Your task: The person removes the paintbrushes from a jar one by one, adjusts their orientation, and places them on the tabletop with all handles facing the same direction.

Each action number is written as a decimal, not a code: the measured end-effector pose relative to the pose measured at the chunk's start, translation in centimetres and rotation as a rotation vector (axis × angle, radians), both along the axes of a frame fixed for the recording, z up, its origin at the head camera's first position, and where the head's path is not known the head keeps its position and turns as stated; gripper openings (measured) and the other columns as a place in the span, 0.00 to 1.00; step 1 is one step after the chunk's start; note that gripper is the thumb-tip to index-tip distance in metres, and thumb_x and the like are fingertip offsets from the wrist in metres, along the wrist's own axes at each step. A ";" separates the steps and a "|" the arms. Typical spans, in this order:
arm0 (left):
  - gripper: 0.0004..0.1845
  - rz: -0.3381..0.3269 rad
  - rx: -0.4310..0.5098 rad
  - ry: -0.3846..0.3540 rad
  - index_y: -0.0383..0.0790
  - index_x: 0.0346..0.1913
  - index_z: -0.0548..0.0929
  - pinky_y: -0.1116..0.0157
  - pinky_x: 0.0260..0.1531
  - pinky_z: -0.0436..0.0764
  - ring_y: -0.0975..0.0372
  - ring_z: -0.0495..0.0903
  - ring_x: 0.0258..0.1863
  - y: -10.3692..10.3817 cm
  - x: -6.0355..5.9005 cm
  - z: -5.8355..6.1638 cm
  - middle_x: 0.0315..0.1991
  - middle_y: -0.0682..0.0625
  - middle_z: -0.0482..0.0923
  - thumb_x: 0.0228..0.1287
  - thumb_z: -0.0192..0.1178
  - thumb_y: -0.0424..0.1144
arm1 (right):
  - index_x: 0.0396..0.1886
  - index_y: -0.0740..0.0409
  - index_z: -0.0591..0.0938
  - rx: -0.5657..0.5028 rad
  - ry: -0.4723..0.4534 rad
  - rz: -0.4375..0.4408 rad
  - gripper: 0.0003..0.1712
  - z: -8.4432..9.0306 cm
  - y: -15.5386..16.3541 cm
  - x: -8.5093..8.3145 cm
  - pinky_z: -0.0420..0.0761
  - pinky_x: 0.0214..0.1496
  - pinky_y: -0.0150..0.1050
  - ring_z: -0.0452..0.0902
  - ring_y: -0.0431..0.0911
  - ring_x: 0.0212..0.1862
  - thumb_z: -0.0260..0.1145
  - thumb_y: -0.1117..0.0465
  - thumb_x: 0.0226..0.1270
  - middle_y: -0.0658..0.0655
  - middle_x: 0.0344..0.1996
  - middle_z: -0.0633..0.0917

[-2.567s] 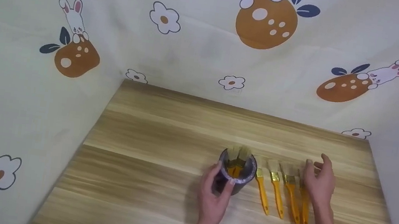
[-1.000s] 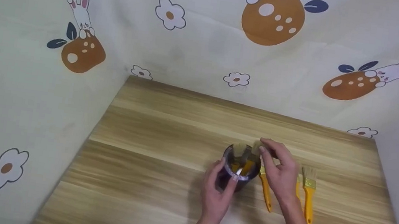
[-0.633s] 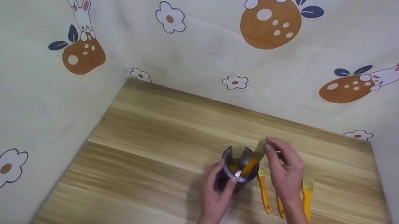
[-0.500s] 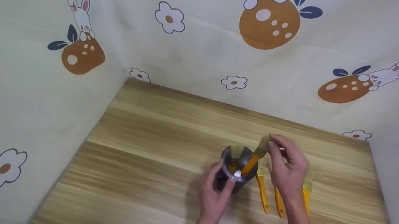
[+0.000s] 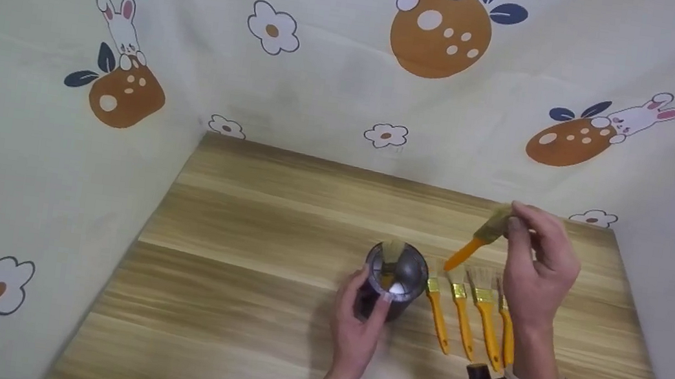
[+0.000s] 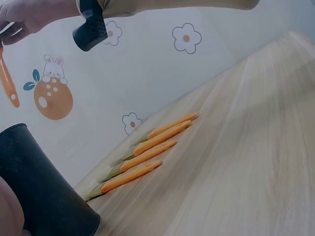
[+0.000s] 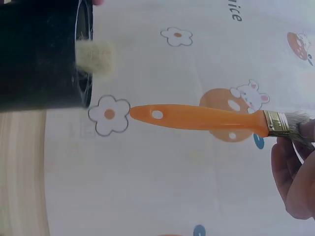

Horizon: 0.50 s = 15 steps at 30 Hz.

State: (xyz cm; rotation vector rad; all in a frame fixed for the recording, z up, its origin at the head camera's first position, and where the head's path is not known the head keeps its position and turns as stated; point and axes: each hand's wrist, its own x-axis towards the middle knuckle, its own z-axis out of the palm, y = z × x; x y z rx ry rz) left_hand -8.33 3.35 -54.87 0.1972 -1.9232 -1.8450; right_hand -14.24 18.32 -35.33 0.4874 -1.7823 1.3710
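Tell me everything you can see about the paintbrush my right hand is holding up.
The paintbrush has an orange handle with a small hole near its free end, a gold metal band and pale bristles. The right hand pinches it at the bristle end. It is in the air, touching nothing else, slanting with the handle pointing down toward the dark cup. It is clear of the cup and above the four brushes on the table.

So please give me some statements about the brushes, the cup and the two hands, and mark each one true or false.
1. The right hand holds a brush in the air by its bristle end. True.
2. Four brushes lie on the table. True.
3. The dark cup is empty. False: one brush stands in it.
4. The left hand lies flat on the table. False: it grips the cup.
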 end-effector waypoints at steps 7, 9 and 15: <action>0.27 0.009 -0.030 0.025 0.52 0.63 0.74 0.54 0.62 0.74 0.58 0.74 0.60 -0.1 -0.2 0.0 0.62 0.53 0.74 0.60 0.67 0.45 | 0.39 0.77 0.82 -0.032 0.018 -0.029 0.09 -1.9 2.7 0.0 0.81 0.36 0.28 0.79 0.43 0.32 0.59 0.82 0.61 0.65 0.30 0.83; 0.27 0.017 -0.032 0.028 0.52 0.63 0.74 0.53 0.61 0.74 0.58 0.74 0.60 -0.2 -0.2 0.0 0.62 0.53 0.74 0.60 0.67 0.43 | 0.39 0.78 0.82 -0.040 -0.002 -0.039 0.09 -2.9 3.5 0.2 0.82 0.36 0.28 0.79 0.44 0.31 0.58 0.82 0.61 0.64 0.30 0.83; 0.27 0.021 -0.042 0.026 0.51 0.64 0.74 0.53 0.62 0.73 0.58 0.74 0.61 0.1 0.0 -0.1 0.62 0.53 0.74 0.61 0.67 0.44 | 0.40 0.78 0.82 -0.029 -0.062 -0.140 0.08 -5.6 6.5 1.1 0.80 0.34 0.25 0.78 0.41 0.31 0.58 0.80 0.63 0.61 0.32 0.83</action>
